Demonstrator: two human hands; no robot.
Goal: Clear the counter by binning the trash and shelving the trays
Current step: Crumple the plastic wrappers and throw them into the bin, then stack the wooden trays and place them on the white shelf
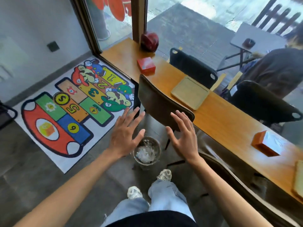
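A small round bin [146, 151] stands on the grey floor just ahead of the person's shoes, beside the counter; it holds crumpled clear trash [145, 153], seemingly plastic wrap. The left hand [126, 133] hovers above the bin's left rim, palm down, fingers spread apart and holding nothing; the right hand [182, 136] hovers above its right side, fingers likewise splayed and empty; the bin shows between the two hands. On the wooden counter [221, 118] a pale square tray [190, 92] lies flat, beyond a dark chair back [162, 102] pushed up to the counter edge; a second pale tray [298, 179] is partly cut off at the right edge of view. A red box [146, 65] sits further along the counter, near a dark red round object [150, 40] by the window post; an orange-sided box [267, 143] rests nearer the right. A colourful hopscotch mat [70, 108] lies on the floor to the left.
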